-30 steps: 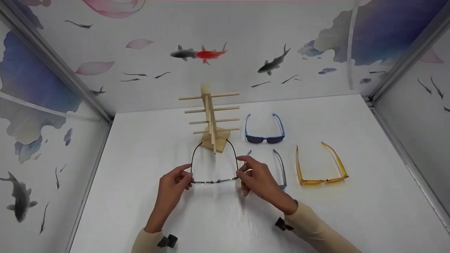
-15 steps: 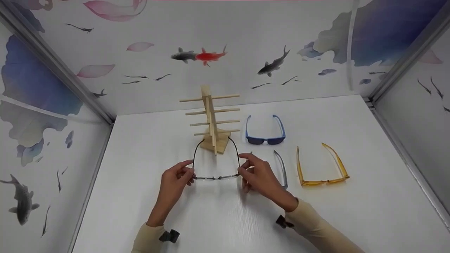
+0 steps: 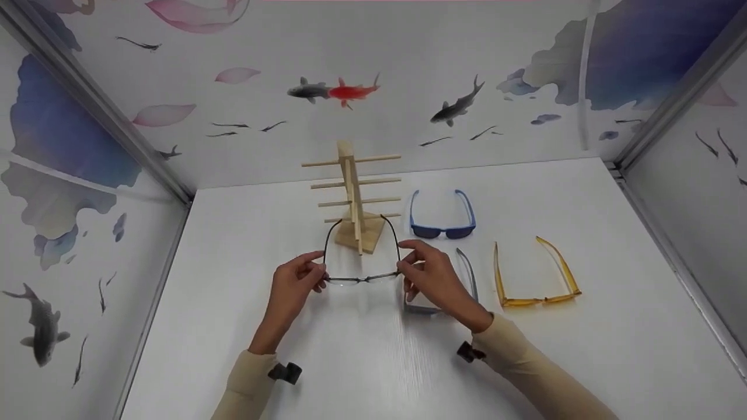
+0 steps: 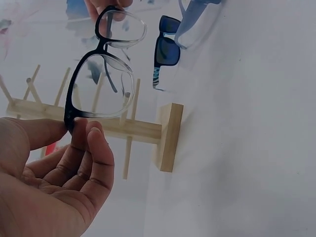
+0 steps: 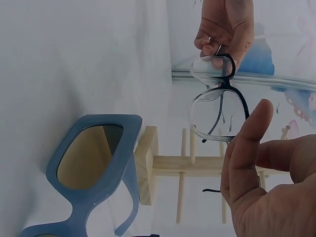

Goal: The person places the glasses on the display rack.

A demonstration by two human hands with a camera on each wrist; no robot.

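Observation:
In the head view, a pair of eyeglasses (image 3: 343, 280) with a dark upper frame and clear lower rims is held above the table, temples pointing away. My left hand (image 3: 295, 286) pinches its left front corner between thumb and fingers. At the opposite corner, my right hand (image 3: 429, 274) grips the hinge area. Just beyond stands a wooden eyewear rack (image 3: 346, 153) with several crossbars; the temple tips overlap its lowest bar in this view, though contact cannot be told. Both wrist views show the eyeglasses (image 4: 101, 48) in front of the rack (image 4: 170, 136).
Blue sunglasses (image 3: 459, 232) lie right of the rack. Grey-blue sunglasses (image 3: 471, 277) lie partly hidden below my right hand. Yellow-framed glasses (image 3: 519, 303) rest farther right on the white table (image 3: 618, 350). Printed walls (image 3: 397, 46) enclose the back and sides.
Both hands have carried the eyeglasses forward, toward the rack; the temple tips now overlap its lowest bar in view. The grey-blue sunglasses' front has become more visible. The grip looks unchanged.

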